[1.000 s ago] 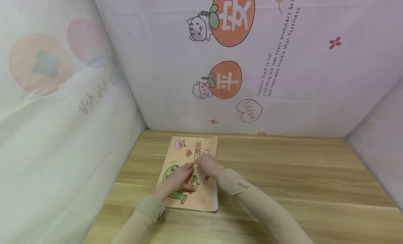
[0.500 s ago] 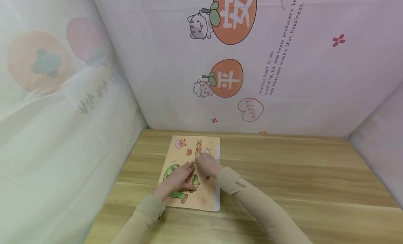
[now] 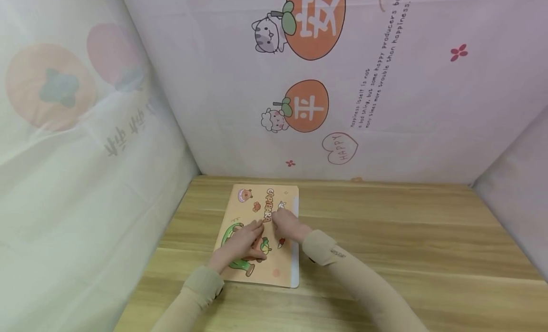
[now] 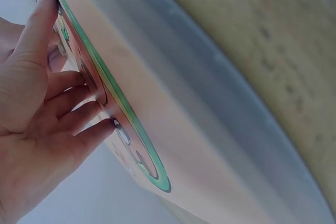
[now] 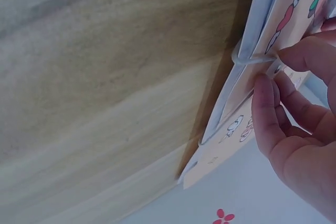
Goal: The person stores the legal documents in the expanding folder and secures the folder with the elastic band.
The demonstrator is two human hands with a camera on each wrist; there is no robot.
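Note:
A peach-coloured document folder (image 3: pixel 276 268) with cartoon capybara prints lies on the wooden table, its grey-white edge toward the right. My left hand (image 3: pixel 239 241) rests on its cover with spread fingers; in the left wrist view the fingertips (image 4: pixel 107 125) touch the printed surface. Over the folder's right half, my right hand (image 3: pixel 288 223) is bent with its fingers gathered. Close up in the right wrist view, a white cord (image 5: pixel 242 59) loops round the folder's edge, and its end runs to the thumb and fingers of the right hand (image 5: pixel 302 103), which pinch it. The cord's far end is hidden.
Wood-grain table (image 3: pixel 385 227) extends to the right of the folder and in front of it. A white printed cloth (image 3: pixel 235 84) hangs behind the table, and more cloth (image 3: pixel 85 189) closes off the left side.
The folder's right edge, curled up at its far corner one second ago, now lies flatter. My right hand has shifted slightly rightward from the printed lettering. The left hand stays in place.

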